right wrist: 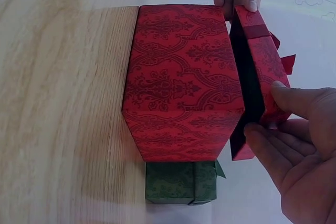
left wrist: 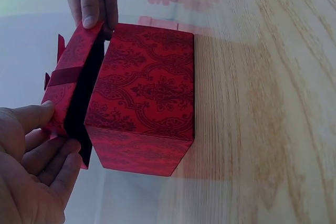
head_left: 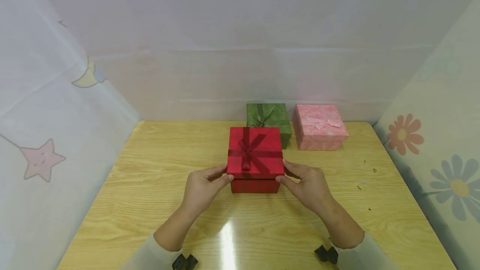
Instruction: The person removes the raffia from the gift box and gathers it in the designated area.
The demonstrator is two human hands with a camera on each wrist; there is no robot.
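Left hand point(head_left: 200, 187) and right hand point(head_left: 309, 184) pinch opposite sides of the red, square, ribboned lid point(head_left: 258, 153); the lid is just above the red, patterned box base point(head_left: 255, 186), seemingly clear, far edge hidden; the base rests on the yellowish wood-grain counter point(head_left: 157, 149).

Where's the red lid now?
In the head view, the lid is mid-picture, held over the red box between the left hand and right hand, in front of the green box.
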